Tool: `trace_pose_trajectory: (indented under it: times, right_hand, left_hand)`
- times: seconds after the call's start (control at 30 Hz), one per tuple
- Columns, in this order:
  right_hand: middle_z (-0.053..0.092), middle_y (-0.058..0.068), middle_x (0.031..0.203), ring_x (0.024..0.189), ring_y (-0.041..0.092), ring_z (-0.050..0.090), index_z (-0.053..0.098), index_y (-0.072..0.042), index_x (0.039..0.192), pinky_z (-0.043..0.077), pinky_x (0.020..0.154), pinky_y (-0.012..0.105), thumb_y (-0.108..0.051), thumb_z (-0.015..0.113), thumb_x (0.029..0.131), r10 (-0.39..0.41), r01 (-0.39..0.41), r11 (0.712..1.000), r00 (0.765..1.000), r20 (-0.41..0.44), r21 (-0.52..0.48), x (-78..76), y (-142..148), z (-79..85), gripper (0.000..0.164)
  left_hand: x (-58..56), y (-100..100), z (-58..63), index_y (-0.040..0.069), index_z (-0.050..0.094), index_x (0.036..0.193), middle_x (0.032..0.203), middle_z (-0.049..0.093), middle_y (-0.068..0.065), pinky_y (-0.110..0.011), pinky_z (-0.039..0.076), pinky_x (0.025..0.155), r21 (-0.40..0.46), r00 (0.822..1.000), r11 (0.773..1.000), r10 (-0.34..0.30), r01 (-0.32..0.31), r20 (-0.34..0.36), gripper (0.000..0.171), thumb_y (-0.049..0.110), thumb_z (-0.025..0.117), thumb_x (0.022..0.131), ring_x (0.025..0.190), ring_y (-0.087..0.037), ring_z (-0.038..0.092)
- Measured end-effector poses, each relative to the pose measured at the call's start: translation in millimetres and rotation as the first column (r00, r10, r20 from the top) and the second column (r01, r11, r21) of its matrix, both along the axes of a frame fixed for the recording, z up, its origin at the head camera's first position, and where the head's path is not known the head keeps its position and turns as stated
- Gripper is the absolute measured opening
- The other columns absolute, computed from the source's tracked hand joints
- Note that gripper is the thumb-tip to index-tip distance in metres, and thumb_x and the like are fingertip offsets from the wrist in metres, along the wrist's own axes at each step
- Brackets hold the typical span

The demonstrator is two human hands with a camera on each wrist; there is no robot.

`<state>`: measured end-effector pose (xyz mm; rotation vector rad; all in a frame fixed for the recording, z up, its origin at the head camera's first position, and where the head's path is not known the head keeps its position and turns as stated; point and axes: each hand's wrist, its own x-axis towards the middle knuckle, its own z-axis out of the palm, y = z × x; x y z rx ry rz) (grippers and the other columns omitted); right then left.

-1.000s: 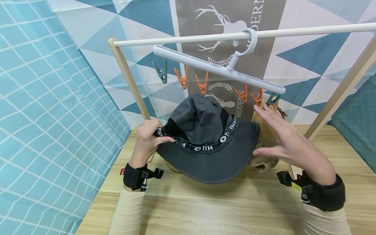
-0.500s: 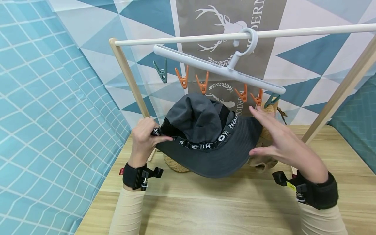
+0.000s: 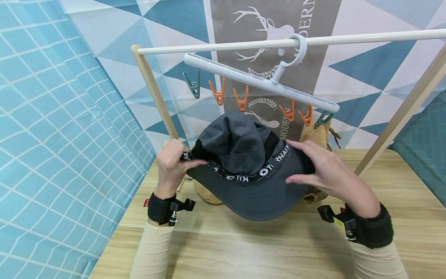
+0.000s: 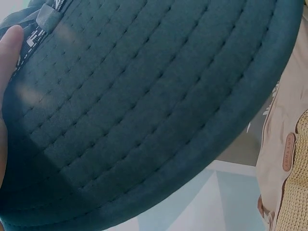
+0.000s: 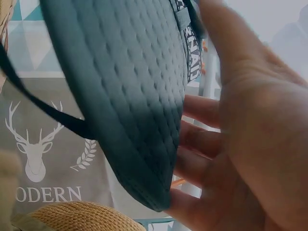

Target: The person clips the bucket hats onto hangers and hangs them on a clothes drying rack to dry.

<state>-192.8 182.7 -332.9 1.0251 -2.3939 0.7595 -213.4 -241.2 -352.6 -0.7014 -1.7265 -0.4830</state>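
A dark grey sun hat with a wide stitched brim and a black lettered band tilts below the white hanger, its inside band facing me. At its left end, my left hand pinches the band, thumb in front. My right hand reaches around the right side of the brim; its fingers lie behind the brim and touch it, thumb in front and apart from the index finger. I see no firm grip there. In the left wrist view the brim hides most of the left hand.
Orange clips and green clips hang beneath the hanger, which hooks over a white rod on wooden posts. Woven straw items stand behind the hat, one at the right, another lower left. The wooden table lies below.
My right hand has moved left, from beside the brim's right edge to around it. The brim's right part has shifted slightly right. My left hand keeps its hold on the band.
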Motion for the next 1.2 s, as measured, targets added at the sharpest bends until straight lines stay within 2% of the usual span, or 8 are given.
trace_pose_trajectory:
  times: [0.17, 0.27, 0.37, 0.63, 0.77, 1.0, 1.1, 1.2]
  right_hand:
    - [0.076, 0.006, 0.107, 0.084, 0.008, 0.064, 0.076, -0.006, 0.137, 0.055, 0.067, 0.028, -0.011, 0.105, 0.073, 0.006, -0.007, 1.000, 0.996, -0.089, -0.006, 0.9, -3, -1.0, 0.071]
    - [0.075, 0.000, 0.095, 0.076, 0.001, 0.058, 0.079, -0.008, 0.115, 0.049, 0.062, 0.020, -0.005, 0.105, 0.071, 0.023, -0.025, 1.000, 0.994, -0.106, -0.016, 1.8, -4, -0.3, 0.051]
    - [0.078, -0.002, 0.089, 0.069, 0.000, 0.060, 0.077, -0.012, 0.104, 0.049, 0.059, 0.020, -0.003, 0.105, 0.070, 0.027, -0.031, 0.999, 0.994, -0.110, -0.028, 2.5, -4, 0.2, 0.045]
    - [0.079, -0.002, 0.082, 0.059, -0.001, 0.059, 0.074, -0.013, 0.100, 0.046, 0.055, 0.020, -0.001, 0.106, 0.064, 0.023, -0.026, 1.000, 0.984, -0.177, -0.014, 3.7, -3, 1.3, 0.049]
    - [0.079, -0.002, 0.081, 0.056, 0.002, 0.060, 0.074, -0.012, 0.099, 0.045, 0.054, 0.019, 0.001, 0.106, 0.062, 0.018, -0.019, 1.000, 0.976, -0.218, -0.003, 3.3, -1, 1.6, 0.051]
    - [0.078, -0.001, 0.080, 0.054, 0.009, 0.064, 0.073, -0.013, 0.098, 0.045, 0.053, 0.023, -0.001, 0.107, 0.060, 0.005, -0.005, 1.000, 0.963, -0.268, -0.001, 2.5, -2, 2.0, 0.052]
    - [0.080, 0.000, 0.081, 0.056, 0.012, 0.068, 0.073, -0.012, 0.097, 0.048, 0.052, 0.026, -0.004, 0.108, 0.062, -0.009, 0.011, 1.000, 0.954, -0.298, 0.007, 3.7, -4, 3.0, 0.050]
    - [0.081, 0.002, 0.082, 0.058, 0.014, 0.071, 0.073, -0.011, 0.097, 0.050, 0.052, 0.027, -0.005, 0.107, 0.063, -0.015, 0.021, 1.000, 0.948, -0.317, 0.014, 5.1, -7, 3.7, 0.049]
  left_hand:
    - [0.3, 2, -0.3, 0.005, 0.051, 0.078, 0.066, 0.044, -0.009, -0.040, 0.031, 0.069, -0.020, 0.999, 0.999, 0.030, -0.031, -0.010, 0.072, 0.073, 0.066, 0.094, 0.061, -0.027, 0.042]
    - [0.1, 4, -0.7, 0.006, 0.051, 0.078, 0.066, 0.045, -0.009, -0.039, 0.028, 0.068, -0.042, 0.999, 0.998, 0.038, -0.039, -0.018, 0.071, 0.073, 0.067, 0.094, 0.061, -0.027, 0.041]
    - [0.2, 6, -0.7, 0.006, 0.051, 0.078, 0.067, 0.046, -0.008, -0.039, 0.028, 0.068, -0.046, 0.999, 0.999, 0.028, -0.028, -0.018, 0.070, 0.072, 0.068, 0.094, 0.061, -0.027, 0.042]
    - [1.3, 5, -0.6, 0.007, 0.058, 0.078, 0.066, 0.051, -0.009, -0.039, 0.026, 0.071, -0.021, 1.000, 1.000, -0.022, 0.023, 0.015, 0.069, 0.072, 0.073, 0.093, 0.061, -0.026, 0.043]
    - [2.6, 5, -0.2, 0.008, 0.063, 0.081, 0.070, 0.060, -0.009, -0.041, 0.030, 0.074, -0.025, 0.996, 0.999, -0.043, 0.045, 0.075, 0.070, 0.077, 0.072, 0.087, 0.066, -0.028, 0.055]
    - [9.7, 12, 4.1, 0.003, 0.077, 0.119, 0.105, 0.082, -0.015, -0.053, 0.044, 0.085, -0.123, 0.990, 0.992, -0.008, 0.025, 0.143, 0.090, 0.086, 0.064, 0.085, 0.096, -0.036, 0.075]
    - [14.4, 15, 6.5, 0.002, 0.073, 0.137, 0.118, 0.083, -0.017, -0.056, 0.049, 0.091, -0.158, 0.981, 0.987, -0.013, 0.044, 0.195, 0.095, 0.076, 0.085, 0.079, 0.108, -0.038, 0.075]
    - [19.0, 19, 9.1, 0.004, 0.070, 0.146, 0.124, 0.084, -0.015, -0.056, 0.054, 0.094, -0.176, 0.966, 0.983, -0.009, 0.056, 0.257, 0.103, 0.054, 0.105, 0.064, 0.115, -0.037, 0.076]
